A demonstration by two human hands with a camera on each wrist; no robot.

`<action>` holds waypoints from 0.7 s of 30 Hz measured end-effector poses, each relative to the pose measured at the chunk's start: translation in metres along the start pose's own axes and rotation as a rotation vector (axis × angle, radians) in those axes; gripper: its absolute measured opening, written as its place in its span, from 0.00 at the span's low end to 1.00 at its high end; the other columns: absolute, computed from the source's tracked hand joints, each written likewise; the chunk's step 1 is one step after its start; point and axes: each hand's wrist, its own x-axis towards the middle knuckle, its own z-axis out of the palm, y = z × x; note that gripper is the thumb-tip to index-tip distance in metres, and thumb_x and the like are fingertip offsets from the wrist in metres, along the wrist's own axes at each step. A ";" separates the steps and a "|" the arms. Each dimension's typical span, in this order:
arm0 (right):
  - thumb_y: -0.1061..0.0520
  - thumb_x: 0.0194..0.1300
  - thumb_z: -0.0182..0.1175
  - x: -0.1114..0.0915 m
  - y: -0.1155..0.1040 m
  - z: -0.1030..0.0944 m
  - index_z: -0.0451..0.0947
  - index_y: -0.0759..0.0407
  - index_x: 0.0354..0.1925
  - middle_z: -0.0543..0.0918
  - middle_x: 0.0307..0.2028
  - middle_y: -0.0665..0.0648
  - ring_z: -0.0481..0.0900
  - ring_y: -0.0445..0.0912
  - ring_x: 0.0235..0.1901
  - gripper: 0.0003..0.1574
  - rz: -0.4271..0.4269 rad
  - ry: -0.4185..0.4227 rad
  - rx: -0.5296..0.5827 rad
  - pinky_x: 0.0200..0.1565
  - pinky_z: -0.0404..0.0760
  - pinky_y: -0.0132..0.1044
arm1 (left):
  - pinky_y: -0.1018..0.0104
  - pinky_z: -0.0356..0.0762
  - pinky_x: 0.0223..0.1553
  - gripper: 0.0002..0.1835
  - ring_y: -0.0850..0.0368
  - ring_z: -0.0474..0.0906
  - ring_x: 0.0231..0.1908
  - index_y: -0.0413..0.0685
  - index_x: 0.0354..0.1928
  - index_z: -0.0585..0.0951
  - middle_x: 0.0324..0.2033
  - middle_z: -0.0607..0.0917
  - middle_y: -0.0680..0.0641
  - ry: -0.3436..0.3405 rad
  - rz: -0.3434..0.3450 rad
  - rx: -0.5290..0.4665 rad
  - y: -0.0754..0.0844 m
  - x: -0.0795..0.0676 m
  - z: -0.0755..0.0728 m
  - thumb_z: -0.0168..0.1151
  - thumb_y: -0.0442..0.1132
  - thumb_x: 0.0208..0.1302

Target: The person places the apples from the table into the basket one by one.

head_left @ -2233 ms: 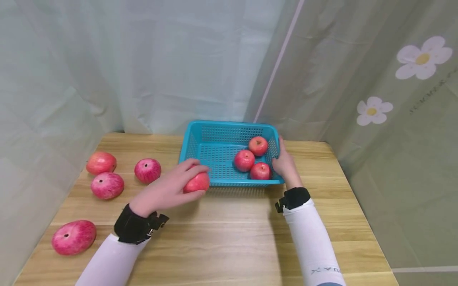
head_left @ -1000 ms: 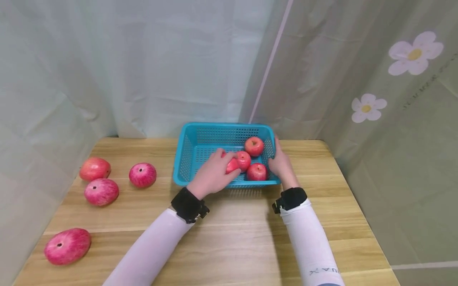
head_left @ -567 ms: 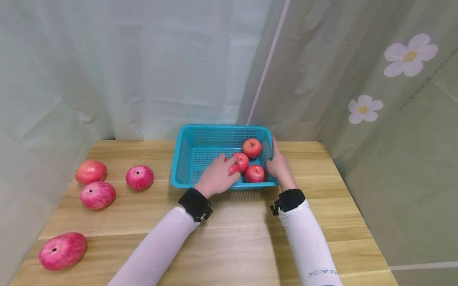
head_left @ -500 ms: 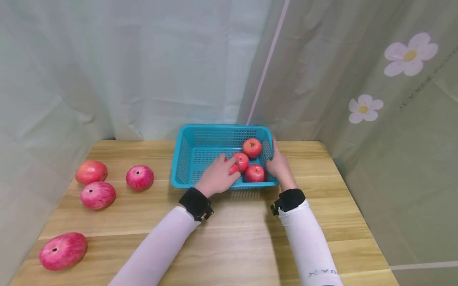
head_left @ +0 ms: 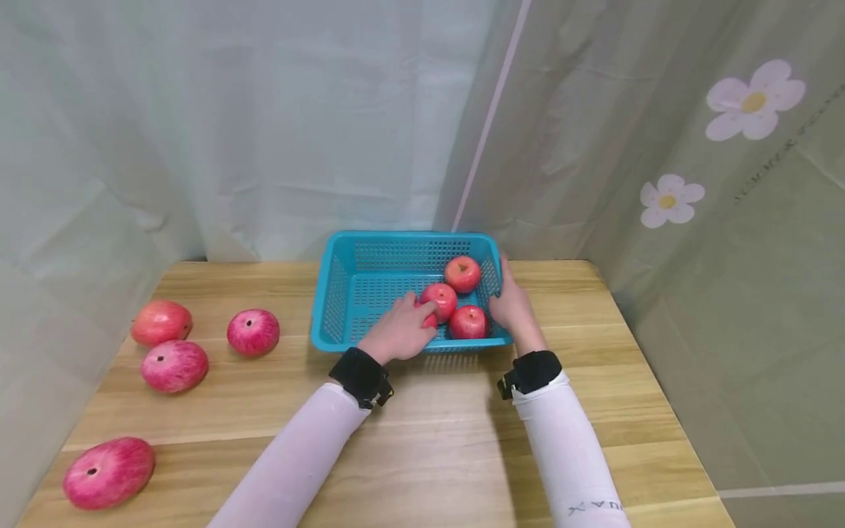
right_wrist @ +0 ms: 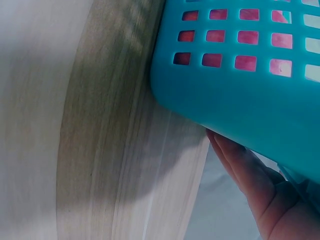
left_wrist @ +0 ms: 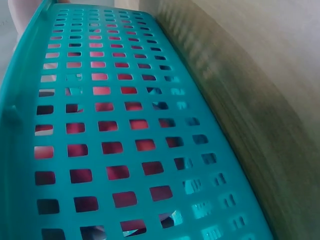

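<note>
Red apple [head_left: 428,320] held by left hand [head_left: 400,329], blue basket [head_left: 320,312] gripped by right hand [head_left: 517,308]; three apples [head_left: 439,300] bunched between grips.

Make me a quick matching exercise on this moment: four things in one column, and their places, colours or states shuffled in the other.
1. Left hand
2. Right hand
3. Basket
4. Table

A. Blue, with holes in its sides
B. Wooden, beneath the basket
C. Holding the basket's right end
D. Holding an apple inside the basket

Pairs: 1-D, 2-C, 3-A, 4-B
</note>
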 end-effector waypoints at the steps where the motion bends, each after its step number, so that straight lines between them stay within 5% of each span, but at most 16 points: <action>1: 0.64 0.74 0.54 0.000 0.000 0.000 0.36 0.46 0.88 0.70 0.72 0.76 0.79 0.68 0.57 0.57 0.002 0.003 0.003 0.53 0.80 0.60 | 0.42 0.78 0.58 0.26 0.39 0.70 0.60 0.52 0.73 0.76 0.61 0.73 0.35 -0.013 -0.002 -0.008 0.000 0.000 -0.001 0.56 0.48 0.78; 7: 0.64 0.75 0.54 0.000 -0.001 0.000 0.36 0.45 0.88 0.69 0.74 0.75 0.77 0.69 0.62 0.57 0.007 0.002 0.014 0.59 0.79 0.64 | 0.33 0.72 0.65 0.24 0.32 0.63 0.70 0.51 0.71 0.77 0.72 0.66 0.31 -0.100 -0.024 -0.065 0.001 0.000 -0.005 0.52 0.46 0.78; 21: 0.63 0.77 0.53 -0.003 -0.003 -0.001 0.35 0.43 0.88 0.66 0.76 0.73 0.74 0.71 0.66 0.56 0.020 -0.014 0.028 0.63 0.76 0.67 | 0.29 0.66 0.67 0.29 0.33 0.56 0.74 0.53 0.74 0.76 0.74 0.63 0.34 -0.231 -0.091 -0.146 -0.012 0.016 0.008 0.55 0.53 0.76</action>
